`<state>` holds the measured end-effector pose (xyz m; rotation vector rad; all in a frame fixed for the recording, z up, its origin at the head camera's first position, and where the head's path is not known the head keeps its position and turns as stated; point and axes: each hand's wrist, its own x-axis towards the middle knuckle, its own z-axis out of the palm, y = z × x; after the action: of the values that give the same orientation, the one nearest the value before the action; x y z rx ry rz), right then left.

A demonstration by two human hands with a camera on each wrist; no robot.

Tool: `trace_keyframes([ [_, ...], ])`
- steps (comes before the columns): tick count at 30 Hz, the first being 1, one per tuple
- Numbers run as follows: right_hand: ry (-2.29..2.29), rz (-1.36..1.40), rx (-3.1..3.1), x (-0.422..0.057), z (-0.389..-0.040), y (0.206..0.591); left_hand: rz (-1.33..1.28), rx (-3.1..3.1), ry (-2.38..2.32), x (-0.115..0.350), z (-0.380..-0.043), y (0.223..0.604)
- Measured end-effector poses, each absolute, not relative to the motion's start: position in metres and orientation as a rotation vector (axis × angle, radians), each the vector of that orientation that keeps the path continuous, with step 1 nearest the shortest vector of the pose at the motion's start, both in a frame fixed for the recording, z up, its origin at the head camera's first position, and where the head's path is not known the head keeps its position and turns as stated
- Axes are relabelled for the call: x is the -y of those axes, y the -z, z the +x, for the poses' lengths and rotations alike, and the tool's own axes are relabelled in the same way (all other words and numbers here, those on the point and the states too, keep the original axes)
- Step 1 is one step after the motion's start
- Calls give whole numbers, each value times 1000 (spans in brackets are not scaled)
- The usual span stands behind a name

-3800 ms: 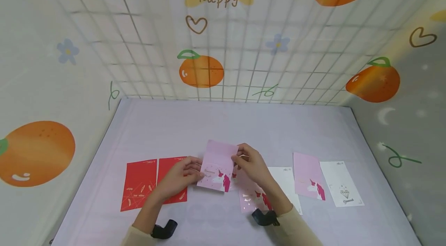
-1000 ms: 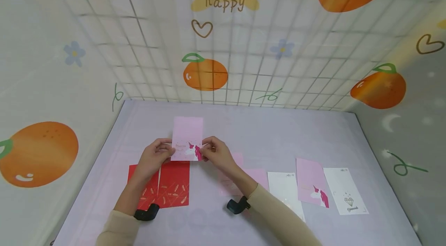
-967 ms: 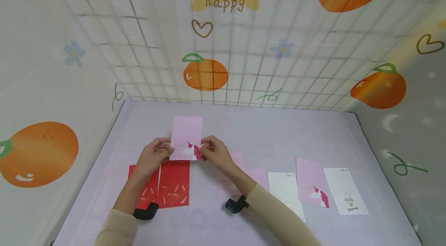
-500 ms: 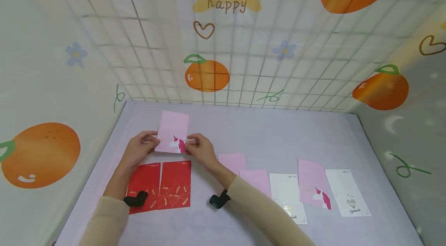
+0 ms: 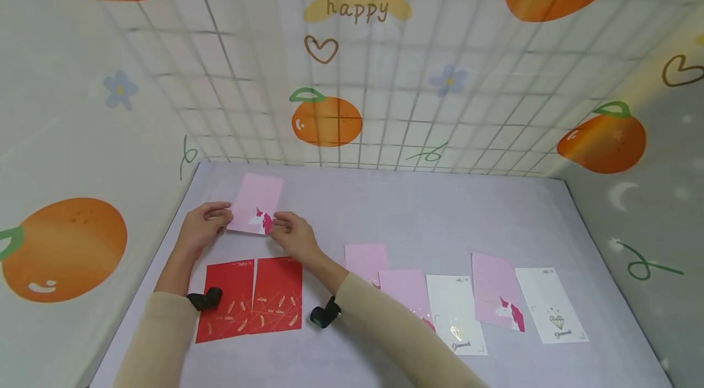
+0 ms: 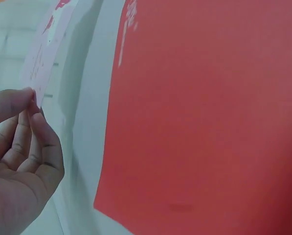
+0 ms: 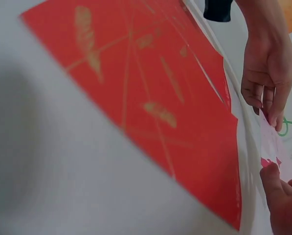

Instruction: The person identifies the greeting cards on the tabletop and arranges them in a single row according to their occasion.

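Note:
A pink card with a white unicorn with a magenta mane (image 5: 255, 192) is held above the back left of the table, its lower edge towards me. My left hand (image 5: 202, 226) pinches its left edge between thumb and forefinger, which the left wrist view shows closely. At the lower right corner my right hand (image 5: 297, 238) pinches the card near the mane. Two red cards with gold feather prints, one on the left (image 5: 225, 308) and one beside it (image 5: 278, 302), lie just in front of the hands.
Right of the middle lie two pink cards, one farther back (image 5: 365, 258) and one nearer (image 5: 404, 290), partly behind my right sleeve. A white diamond card (image 5: 453, 305), another pink unicorn card (image 5: 495, 287) and a second white diamond card (image 5: 550, 302) continue the row rightward.
Both hands have carried the pink card from the middle leftward and towards the back of the table, past the red cards. The cards lying on the table stay in place.

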<state>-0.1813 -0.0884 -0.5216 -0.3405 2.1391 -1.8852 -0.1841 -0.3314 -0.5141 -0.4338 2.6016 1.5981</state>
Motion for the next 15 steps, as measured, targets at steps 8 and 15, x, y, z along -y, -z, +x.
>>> trace_keyframes([
  [8, 1830, -320, -2098, 101, -182, 528, -524, -2574, -1615, 336, -190, 525],
  [15, 1759, -326, -2093, 103, -185, 532, -554, -2571, -1626, 338, -189, 531],
])
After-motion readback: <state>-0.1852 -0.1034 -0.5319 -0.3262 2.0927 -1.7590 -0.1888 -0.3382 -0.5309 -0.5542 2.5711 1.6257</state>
